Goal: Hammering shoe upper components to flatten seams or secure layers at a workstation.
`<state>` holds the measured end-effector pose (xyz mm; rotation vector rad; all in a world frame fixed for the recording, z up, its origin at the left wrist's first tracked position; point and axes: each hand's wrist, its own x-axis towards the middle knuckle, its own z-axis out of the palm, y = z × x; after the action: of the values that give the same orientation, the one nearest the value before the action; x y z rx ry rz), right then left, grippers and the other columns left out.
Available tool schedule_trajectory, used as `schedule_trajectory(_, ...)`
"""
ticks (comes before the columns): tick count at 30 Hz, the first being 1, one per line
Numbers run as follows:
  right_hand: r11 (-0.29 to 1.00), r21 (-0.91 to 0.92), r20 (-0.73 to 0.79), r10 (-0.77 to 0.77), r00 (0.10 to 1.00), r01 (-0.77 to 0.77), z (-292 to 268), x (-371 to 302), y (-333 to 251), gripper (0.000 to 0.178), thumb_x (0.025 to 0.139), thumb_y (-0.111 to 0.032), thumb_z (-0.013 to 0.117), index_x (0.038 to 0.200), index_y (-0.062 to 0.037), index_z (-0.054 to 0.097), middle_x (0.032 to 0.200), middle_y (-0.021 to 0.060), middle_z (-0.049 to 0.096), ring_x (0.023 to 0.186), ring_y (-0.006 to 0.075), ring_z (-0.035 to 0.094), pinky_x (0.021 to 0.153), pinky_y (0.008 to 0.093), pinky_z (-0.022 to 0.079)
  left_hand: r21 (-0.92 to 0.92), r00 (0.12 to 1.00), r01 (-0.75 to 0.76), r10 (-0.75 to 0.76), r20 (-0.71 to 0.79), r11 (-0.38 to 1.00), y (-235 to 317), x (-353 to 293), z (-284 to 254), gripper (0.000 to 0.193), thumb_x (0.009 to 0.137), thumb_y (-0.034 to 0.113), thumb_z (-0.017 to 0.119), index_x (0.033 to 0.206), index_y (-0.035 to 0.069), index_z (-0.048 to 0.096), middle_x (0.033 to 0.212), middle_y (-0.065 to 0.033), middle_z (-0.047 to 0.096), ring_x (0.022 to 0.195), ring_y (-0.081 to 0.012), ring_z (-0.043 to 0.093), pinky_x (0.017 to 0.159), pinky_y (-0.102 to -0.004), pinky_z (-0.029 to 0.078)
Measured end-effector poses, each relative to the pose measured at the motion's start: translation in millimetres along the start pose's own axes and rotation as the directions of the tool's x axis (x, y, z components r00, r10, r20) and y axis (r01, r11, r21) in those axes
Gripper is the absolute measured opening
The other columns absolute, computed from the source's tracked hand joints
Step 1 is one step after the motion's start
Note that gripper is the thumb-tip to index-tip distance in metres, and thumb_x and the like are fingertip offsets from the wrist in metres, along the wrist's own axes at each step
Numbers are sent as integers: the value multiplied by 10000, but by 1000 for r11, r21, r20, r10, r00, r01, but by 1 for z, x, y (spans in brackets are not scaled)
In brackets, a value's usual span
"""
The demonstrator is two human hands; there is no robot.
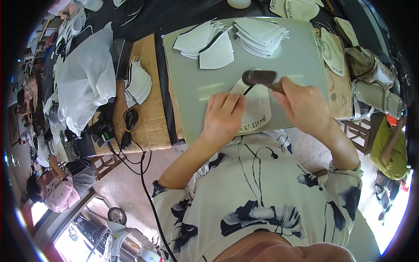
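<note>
My right hand [307, 105] is wrapped round the handle of a hammer [264, 77]. The dark, slightly blurred hammer head is over the far end of a white shaped piece [258, 108] with dark lettering along its near edge. A short black strip shows just below the hammer head. My left hand [224, 115] rests on the left side of the white piece, its fingers bent and close together, holding the work down; the fingertips are partly hidden. Beneath lies a grey-green board [187, 91]. Farther off on it are stacks of white cut pieces [217, 53], some edged in black.
Another stack of white pieces [139, 85] lies on brown cardboard [152, 118] at left, beside a coiled black cable [129, 124] and a white plastic bag [87, 78]. Lettered patterns [331, 52] and wrapped rolls [377, 96] sit at right. Other people [61, 192] are at the sides.
</note>
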<state>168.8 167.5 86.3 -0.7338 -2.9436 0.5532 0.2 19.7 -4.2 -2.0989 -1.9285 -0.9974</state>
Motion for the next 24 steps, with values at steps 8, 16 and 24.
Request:
schedule_trajectory(8, 990, -111, 131, 97, 987, -83, 20, -11, 8, 342, 994, -326, 537, 842, -23, 493, 570, 110, 586, 506, 330, 613, 457, 416, 474, -2, 955, 278, -276, 107, 960, 4, 22, 9, 110, 810, 88, 691, 872, 69, 602, 810, -69, 579, 768, -254, 550, 686, -385, 395)
schedule_trajectory(16, 990, -110, 136, 106, 985, -92, 20, -13, 14, 342, 993, -322, 538, 834, -24, 491, 572, 116, 587, 515, 337, 618, 469, 423, 483, -37, 992, 93, -89, 89, 995, 0, 8, 4, 201, 745, 56, 653, 939, 12, 621, 882, -65, 564, 831, -239, 545, 739, -380, 423)
schedule_trajectory(24, 999, -41, 11, -10, 1000, 10, 11, -9, 2, 321, 981, -300, 562, 832, -26, 488, 548, 113, 558, 487, 331, 597, 465, 421, 474, 77, 997, -37, 32, 75, 996, 8, 4, 1, 336, 683, 46, 625, 1008, -37, 643, 953, -78, 537, 905, -233, 526, 756, -361, 459)
